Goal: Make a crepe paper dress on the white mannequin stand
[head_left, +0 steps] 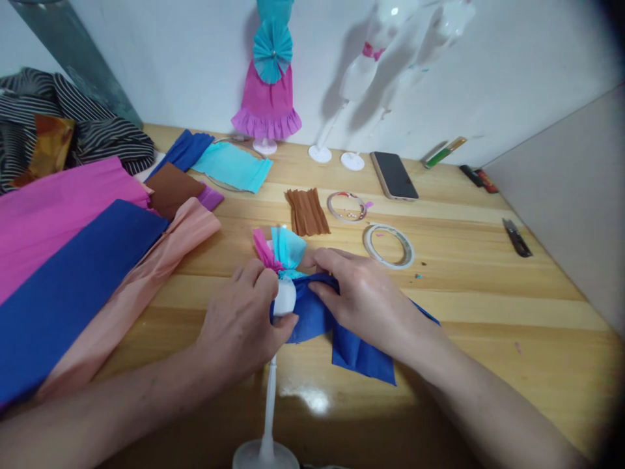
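Note:
A small white mannequin [284, 298] on a thin stand lies tilted toward me, its round base [265, 454] at the bottom edge. Pink and turquoise crepe paper [280, 251] is bunched at its top. My left hand [241, 322] is closed round the white body. My right hand [359, 296] pinches a blue crepe paper piece [359, 352] against the mannequin's waist; the paper spreads out under my right wrist onto the wooden table [488, 306].
Sheets of pink, blue and peach crepe paper [73, 273] cover the left side. Behind are a brown pleated strip [306, 211], two tape rolls [389, 245], a phone [393, 174], a dressed mannequin [267, 85], bare mannequins [359, 78] and snips [516, 237] at the right.

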`<state>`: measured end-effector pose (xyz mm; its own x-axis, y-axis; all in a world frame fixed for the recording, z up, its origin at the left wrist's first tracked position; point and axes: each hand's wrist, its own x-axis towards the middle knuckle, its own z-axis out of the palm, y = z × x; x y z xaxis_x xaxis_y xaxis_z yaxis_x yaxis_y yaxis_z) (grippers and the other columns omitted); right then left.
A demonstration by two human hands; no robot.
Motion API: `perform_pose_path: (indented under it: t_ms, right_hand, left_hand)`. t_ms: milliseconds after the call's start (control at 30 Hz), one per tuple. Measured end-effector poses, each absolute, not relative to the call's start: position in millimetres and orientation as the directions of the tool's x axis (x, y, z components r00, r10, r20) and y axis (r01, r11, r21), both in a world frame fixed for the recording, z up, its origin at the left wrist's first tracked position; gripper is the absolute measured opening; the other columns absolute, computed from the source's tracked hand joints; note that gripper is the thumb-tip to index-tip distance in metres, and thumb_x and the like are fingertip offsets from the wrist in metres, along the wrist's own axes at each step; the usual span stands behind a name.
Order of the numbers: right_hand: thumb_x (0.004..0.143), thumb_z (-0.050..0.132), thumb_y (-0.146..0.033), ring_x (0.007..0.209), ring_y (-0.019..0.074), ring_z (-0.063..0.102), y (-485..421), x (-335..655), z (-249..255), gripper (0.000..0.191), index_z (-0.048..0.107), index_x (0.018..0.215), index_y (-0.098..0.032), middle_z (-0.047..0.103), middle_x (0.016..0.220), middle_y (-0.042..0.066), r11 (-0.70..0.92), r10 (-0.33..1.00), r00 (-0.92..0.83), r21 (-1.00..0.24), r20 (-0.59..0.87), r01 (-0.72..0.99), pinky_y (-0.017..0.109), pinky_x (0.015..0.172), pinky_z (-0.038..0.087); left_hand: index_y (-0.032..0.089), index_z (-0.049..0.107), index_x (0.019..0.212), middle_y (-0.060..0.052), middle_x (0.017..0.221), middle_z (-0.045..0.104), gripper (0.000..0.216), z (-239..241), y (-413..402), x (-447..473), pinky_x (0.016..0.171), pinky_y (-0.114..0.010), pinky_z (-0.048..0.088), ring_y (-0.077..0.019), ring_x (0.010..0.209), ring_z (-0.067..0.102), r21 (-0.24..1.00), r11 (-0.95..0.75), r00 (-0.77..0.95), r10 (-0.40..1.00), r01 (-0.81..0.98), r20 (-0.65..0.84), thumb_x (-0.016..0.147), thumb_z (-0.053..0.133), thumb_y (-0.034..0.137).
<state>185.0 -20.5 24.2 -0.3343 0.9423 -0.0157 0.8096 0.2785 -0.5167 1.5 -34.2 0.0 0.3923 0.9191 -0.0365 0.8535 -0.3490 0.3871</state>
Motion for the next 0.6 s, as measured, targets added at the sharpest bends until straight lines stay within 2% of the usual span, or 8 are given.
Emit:
perform_pose_path:
  t_ms: [233, 367, 467, 600]
  right_hand:
    - [0.077, 0.058, -0.009, 0.071, 0.0152, 0.063, -24.4, 179.3, 20.8, 0.015, 0.061, 0.089, -0.019, 0.068, 0.081, 0.001, 0.261, 0.954, -0.290, -0.686, 0.075, 0.679, 0.025, 0.066, 0.046]
    - [0.080, 0.055, -0.012, 0.066, 0.0144, 0.061, -26.9, 174.0, 18.5, 0.014, 0.062, 0.090, -0.019, 0.065, 0.072, 0.000, 0.208, 0.956, -0.294, -0.742, 0.015, 0.637, 0.024, 0.061, 0.045]
    - [0.081, 0.054, -0.013, 0.067, 0.0146, 0.062, -28.5, 171.7, 15.9, 0.016, 0.063, 0.094, -0.018, 0.066, 0.075, 0.001, 0.165, 0.962, -0.274, -0.779, -0.009, 0.605, 0.025, 0.063, 0.047]
    - [0.081, 0.055, -0.014, 0.070, 0.0147, 0.064, -28.9, 173.3, 10.2, 0.024, 0.064, 0.102, -0.020, 0.067, 0.079, 0.001, 0.140, 0.964, -0.264, -0.807, -0.020, 0.573, 0.026, 0.067, 0.049]
  left_hand:
    - [0.021, 0.041, 0.074, -0.001, 0.081, 0.052, 0.028, -3.5, -32.9, -0.3, 0.065, -0.033, 0.042, -0.0211, 0.081, 0.054, 0.438, -0.342, 0.388, 0.922, 0.831, -0.016, 0.069, 0.068, 0.027]
    - [0.021, 0.043, 0.077, 0.000, 0.081, 0.053, 0.027, -2.2, -34.4, -4.1, 0.064, -0.032, 0.042, -0.0201, 0.080, 0.054, 0.506, -0.342, 0.395, 0.919, 0.792, 0.003, 0.069, 0.068, 0.027]
    - [0.019, 0.047, 0.083, -0.002, 0.086, 0.056, 0.021, 5.2, -34.5, -6.0, 0.068, -0.034, 0.044, -0.0197, 0.082, 0.054, 0.577, -0.310, 0.410, 0.911, 0.756, -0.047, 0.072, 0.064, 0.025]
    - [0.017, 0.054, 0.092, -0.004, 0.087, 0.058, 0.024, 14.0, -31.6, -8.0, 0.070, -0.036, 0.045, -0.0201, 0.081, 0.055, 0.681, -0.204, 0.393, 0.910, 0.703, -0.133, 0.072, 0.062, 0.027]
